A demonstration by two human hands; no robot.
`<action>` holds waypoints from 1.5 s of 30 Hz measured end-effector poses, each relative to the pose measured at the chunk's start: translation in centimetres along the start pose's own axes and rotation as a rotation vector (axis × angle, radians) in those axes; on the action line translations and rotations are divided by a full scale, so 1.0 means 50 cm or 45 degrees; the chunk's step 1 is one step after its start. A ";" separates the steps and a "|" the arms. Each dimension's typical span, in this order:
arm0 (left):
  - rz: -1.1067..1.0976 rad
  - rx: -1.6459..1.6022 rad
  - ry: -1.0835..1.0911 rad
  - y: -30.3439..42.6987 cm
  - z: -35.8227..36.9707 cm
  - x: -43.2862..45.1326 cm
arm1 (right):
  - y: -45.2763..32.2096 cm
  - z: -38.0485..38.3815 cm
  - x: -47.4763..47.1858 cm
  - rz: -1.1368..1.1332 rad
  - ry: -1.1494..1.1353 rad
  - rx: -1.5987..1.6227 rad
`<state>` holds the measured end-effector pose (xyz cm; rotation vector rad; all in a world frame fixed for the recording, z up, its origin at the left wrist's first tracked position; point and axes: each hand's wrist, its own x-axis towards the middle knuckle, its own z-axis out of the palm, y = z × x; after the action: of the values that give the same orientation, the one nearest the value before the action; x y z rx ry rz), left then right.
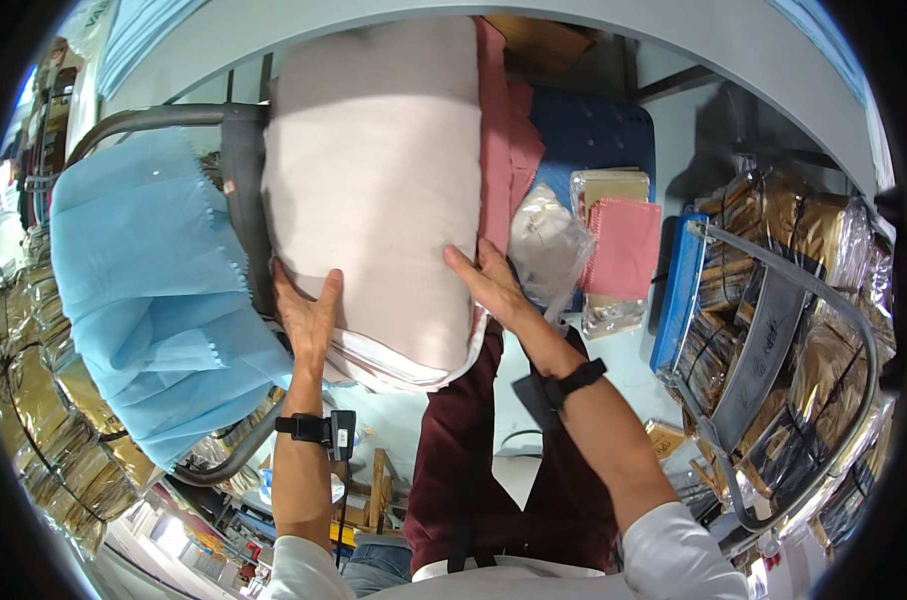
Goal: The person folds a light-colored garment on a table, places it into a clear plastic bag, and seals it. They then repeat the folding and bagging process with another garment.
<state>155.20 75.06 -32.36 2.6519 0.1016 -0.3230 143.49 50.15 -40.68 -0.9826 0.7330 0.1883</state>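
A thick stack of pale pinkish-beige folded fabric (378,180) lies before me, with white layers showing at its near edge. My left hand (307,315) grips its left side near the close corner, thumb on top and fingers partly hidden. On the opposite side, my right hand (494,289) holds the near right edge, its thumb also resting on the top layer. Darker pink fabric (496,142) with a zigzag-cut edge sticks out along the stack's right side, touching my right fingers.
Light blue fabric (153,225) drapes over a grey tubular chair frame (153,116) at left. A blue plastic seat (596,127) bears a clear plastic bag (547,240) and a small pink cloth (624,247). Plastic-wrapped bundles and a chair (753,367) stand at right; a table edge (573,19) curves above.
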 end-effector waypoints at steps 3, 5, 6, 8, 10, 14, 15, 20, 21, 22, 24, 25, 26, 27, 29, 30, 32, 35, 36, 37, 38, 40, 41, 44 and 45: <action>-0.049 0.089 -0.103 -0.015 -0.012 0.027 | -0.046 0.026 0.008 0.269 -0.024 0.087; -0.135 0.072 -0.221 -0.019 -0.015 0.052 | -0.069 0.042 0.018 0.156 -0.169 0.136; -0.152 0.060 -0.268 -0.020 -0.015 0.062 | -0.077 0.050 0.020 0.142 -0.157 0.091; -0.146 0.057 -0.275 -0.016 -0.007 0.081 | -0.088 0.067 0.034 0.099 -0.158 -0.001; -0.219 0.093 -0.325 -0.010 -0.013 0.090 | -0.087 0.076 0.034 0.213 -0.119 0.064; -0.262 -0.202 -0.499 0.019 -0.041 0.073 | -0.070 0.068 0.002 0.282 -0.013 0.355; -0.124 -0.196 -0.472 0.028 -0.050 0.055 | -0.064 0.061 -0.013 0.256 0.078 0.326; 0.168 0.238 -0.378 0.058 -0.051 -0.091 | -0.035 -0.028 -0.103 0.242 0.300 0.371; 0.184 0.205 -0.431 0.053 -0.043 -0.107 | -0.024 -0.056 -0.122 0.229 0.371 0.375; 0.151 0.123 -0.479 0.043 -0.031 -0.116 | -0.012 -0.090 -0.134 0.257 0.380 0.380; 0.078 -0.028 -0.504 0.013 0.000 -0.122 | 0.017 -0.158 -0.135 0.284 0.369 0.389; 0.025 -0.088 -0.496 -0.007 0.021 -0.112 | 0.028 -0.190 -0.128 0.292 0.354 0.388; -0.024 -0.146 -0.486 -0.027 0.044 -0.102 | 0.038 -0.216 -0.118 0.306 0.353 0.385; -0.098 -0.300 -0.450 -0.046 0.069 -0.094 | 0.042 -0.239 -0.105 0.335 0.386 0.377; -0.250 -0.592 -0.373 -0.080 0.117 -0.082 | 0.038 -0.276 -0.085 0.368 0.310 0.365; -0.247 -0.714 -0.448 -0.091 0.137 -0.084 | 0.031 -0.291 -0.083 0.424 0.291 0.364; -0.170 -0.537 -0.381 -0.091 0.166 -0.095 | 0.018 -0.311 -0.084 0.474 0.272 0.338; -0.042 -0.449 -0.196 -0.041 0.177 -0.116 | 0.008 -0.329 -0.094 0.467 0.269 0.291; 0.052 -0.434 -0.153 -0.021 0.163 -0.122 | 0.007 -0.333 -0.098 0.485 0.268 0.290; 0.185 -0.427 -0.070 0.000 0.148 -0.118 | 0.008 -0.338 -0.097 0.485 0.241 0.310; 0.059 -0.758 -0.230 0.019 0.131 -0.109 | 0.007 -0.342 -0.099 0.493 0.244 0.285; -0.008 -0.673 -0.363 0.043 0.107 -0.063 | 0.002 -0.349 -0.088 0.494 0.214 0.286; -0.028 -0.634 -0.417 0.052 0.103 -0.041 | -0.005 -0.352 -0.084 0.434 0.203 0.292; -0.228 -0.427 -0.611 0.072 0.127 -0.015 | -0.045 -0.355 -0.045 0.384 0.142 0.355; -0.269 -0.401 -0.567 0.072 0.143 -0.016 | -0.061 -0.353 -0.028 0.429 0.113 0.393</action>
<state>153.36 68.56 -36.78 2.2045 0.2650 -0.8806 135.44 34.39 -43.67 -0.5724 0.9756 0.3161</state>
